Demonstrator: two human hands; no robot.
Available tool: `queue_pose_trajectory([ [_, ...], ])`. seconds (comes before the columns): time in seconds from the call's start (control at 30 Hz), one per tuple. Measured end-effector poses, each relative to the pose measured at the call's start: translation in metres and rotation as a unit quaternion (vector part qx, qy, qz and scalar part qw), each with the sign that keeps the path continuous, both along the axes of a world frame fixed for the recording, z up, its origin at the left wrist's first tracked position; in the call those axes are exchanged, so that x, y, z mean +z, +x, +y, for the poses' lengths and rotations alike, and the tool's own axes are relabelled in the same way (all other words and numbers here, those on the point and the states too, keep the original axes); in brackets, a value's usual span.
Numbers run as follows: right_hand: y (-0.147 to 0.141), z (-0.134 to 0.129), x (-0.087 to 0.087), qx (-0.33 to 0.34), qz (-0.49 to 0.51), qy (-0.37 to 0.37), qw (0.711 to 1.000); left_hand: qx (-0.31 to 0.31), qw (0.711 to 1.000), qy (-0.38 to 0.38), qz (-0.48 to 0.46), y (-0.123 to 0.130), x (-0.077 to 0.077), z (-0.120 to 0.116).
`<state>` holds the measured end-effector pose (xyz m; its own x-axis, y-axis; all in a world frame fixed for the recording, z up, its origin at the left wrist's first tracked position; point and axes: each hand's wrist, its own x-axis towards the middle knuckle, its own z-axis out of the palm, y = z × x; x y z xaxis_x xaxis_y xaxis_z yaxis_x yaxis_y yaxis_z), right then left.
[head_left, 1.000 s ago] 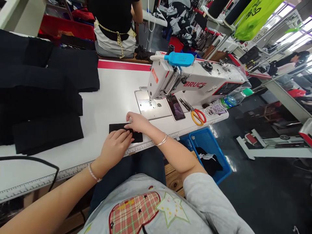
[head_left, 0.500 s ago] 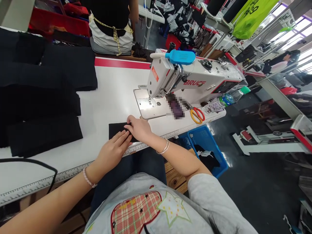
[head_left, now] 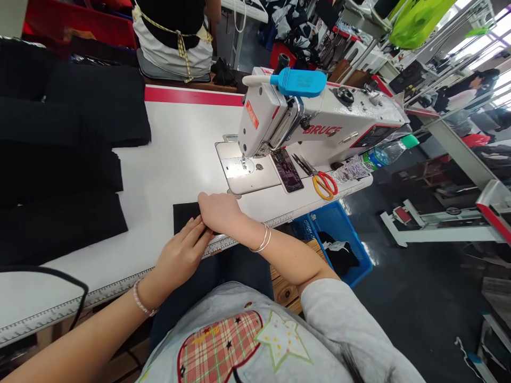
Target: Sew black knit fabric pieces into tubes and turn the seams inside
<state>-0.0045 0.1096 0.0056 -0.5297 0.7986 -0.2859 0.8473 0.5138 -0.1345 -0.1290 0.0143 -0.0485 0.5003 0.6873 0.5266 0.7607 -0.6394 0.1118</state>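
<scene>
"Position of the small black cloth piece [head_left: 184, 214]?"

"Flat on the white table [head_left: 171, 149], close to the front edge. Its left part is exposed; the remainder lies beneath the hands."

"Left hand [head_left: 179, 258]?"

"Fingers straight and released, laid over the cloth piece, tips just beside the right hand [head_left: 221, 214]."

"And the right?"

"Bent downward over the cloth piece. The fingertips are hidden, so I cannot tell whether they grasp it."

"Items to the right?"

"A sewing machine [head_left: 331, 118] stands beyond the hands. A phone [head_left: 288, 170] lies by its metal plate, with scissors [head_left: 314, 171] beside that, handles red and yellow. A bottle [head_left: 385, 154] is noted near the table's right end."

"To the left?"

"Larger dark cloth pieces [head_left: 59, 159], piled on the table, apart from the small one."

"Below?"

"A blue basket [head_left: 356, 234] containing black and pale cloth."
</scene>
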Motion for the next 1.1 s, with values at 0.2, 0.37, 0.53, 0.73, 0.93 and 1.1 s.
queue_pose_trajectory([
  [0.2, 0.005, 0.0, -0.005, 0.01, 0.01, 0.029, 0.999, 0.003, 1.0, 0.013, -0.028, 0.002, -0.004, 0.001],
  [0.37, 0.021, 0.007, 0.0, 0.018, 0.054, -0.012, 0.998, -0.003, 0.999, 0.046, -0.014, 0.003, -0.004, 0.003],
  [0.53, 0.029, 0.021, 0.008, 0.027, 0.103, -0.119, 0.987, -0.007, 0.999, 0.053, -0.012, 0.001, 0.0, 0.001],
  [0.73, 0.024, 0.027, 0.011, -0.015, 0.088, -0.156, 0.984, 0.012, 0.998, 0.063, 0.007, 0.002, 0.004, 0.0],
  [0.93, 0.027, 0.025, 0.021, 0.0, 0.082, -0.225, 0.971, 0.022, 0.998, 0.053, 0.022, 0.005, 0.007, 0.002],
  [1.1, 0.022, 0.027, 0.026, 0.015, 0.042, -0.213, 0.976, 0.032, 0.998, 0.054, 0.023, 0.005, 0.004, 0.0],
])
